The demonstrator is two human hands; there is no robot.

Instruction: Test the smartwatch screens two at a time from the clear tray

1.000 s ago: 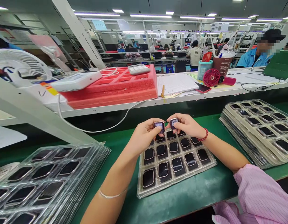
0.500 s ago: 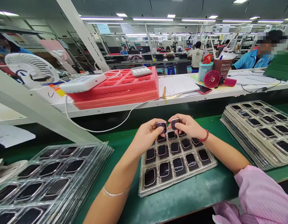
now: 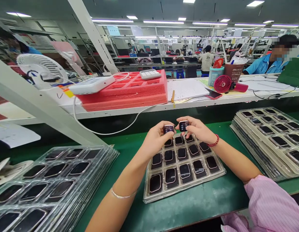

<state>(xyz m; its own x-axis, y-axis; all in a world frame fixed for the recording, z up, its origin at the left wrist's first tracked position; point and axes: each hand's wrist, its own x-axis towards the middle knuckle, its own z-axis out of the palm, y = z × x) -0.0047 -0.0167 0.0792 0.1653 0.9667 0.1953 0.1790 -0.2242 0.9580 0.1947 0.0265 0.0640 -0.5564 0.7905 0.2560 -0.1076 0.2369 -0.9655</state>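
Note:
My left hand (image 3: 156, 138) is closed on a smartwatch body (image 3: 168, 129) without a strap, its screen lit, the thumb at its lower edge. In my right hand (image 3: 199, 130) is a second strapless smartwatch (image 3: 184, 125), also lit and tilted toward me. The two watches are held side by side, a small gap apart, over the far edge of a clear plastic tray (image 3: 188, 189). Rows of dark-screened watches (image 3: 184, 170) sit in the tray's pockets. My fingers hide part of the far row.
Stacked trays of watches stand on the left (image 3: 54, 175) and right (image 3: 272, 138) of the green bench (image 3: 197, 206). Along the shelf are red foam (image 3: 125, 98), a white fan (image 3: 41, 69), papers (image 3: 185, 89), a phone (image 3: 213, 93) and a pink fan (image 3: 222, 83). A white cable (image 3: 110, 132) hangs below.
Both watches have tilted so their lit screens face me more squarely. The right watch has risen slightly and shows more of its face. The camera view has shifted a little to the left.

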